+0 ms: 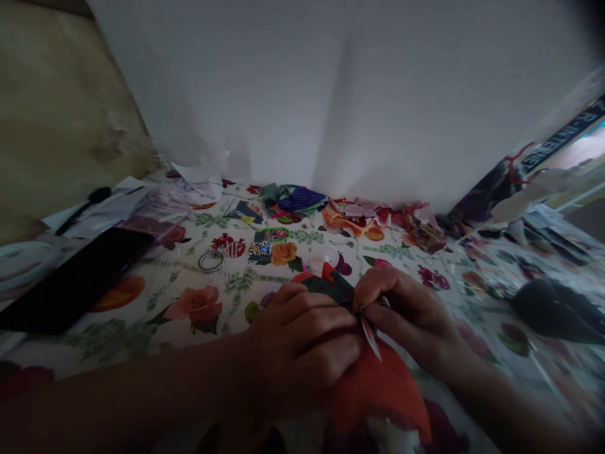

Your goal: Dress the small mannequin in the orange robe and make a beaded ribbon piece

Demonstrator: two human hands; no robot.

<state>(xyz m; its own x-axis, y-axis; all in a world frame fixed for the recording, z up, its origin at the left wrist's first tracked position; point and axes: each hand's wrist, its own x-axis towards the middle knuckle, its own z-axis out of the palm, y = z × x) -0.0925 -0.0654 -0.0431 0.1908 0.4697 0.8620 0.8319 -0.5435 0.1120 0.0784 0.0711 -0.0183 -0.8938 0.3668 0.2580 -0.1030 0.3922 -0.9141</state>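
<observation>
An orange-red piece that looks like fabric [390, 378] lies under and between my hands at the front of the table. My left hand [307, 334] is closed over it, knuckles up. Beyond the fingers a dark green part [333, 287] with orange-red tips sticks out; whether it joins the larger piece is hidden. With thumb and forefinger, my right hand [401, 309] pinches beside the left fingertips. A thin pale pointed strip [371, 339] hangs from that pinch. The exact spot where the fingertips meet is dark and partly covered.
Fruit-and-flower cloth [189, 334] covers the table. A black phone [80, 277] lies left, near a tape roll [211, 259], bead packets [259, 246] and a small white dish [324, 257]. Fabric scraps [302, 200] line the wall; a dark rounded object [558, 309] sits right.
</observation>
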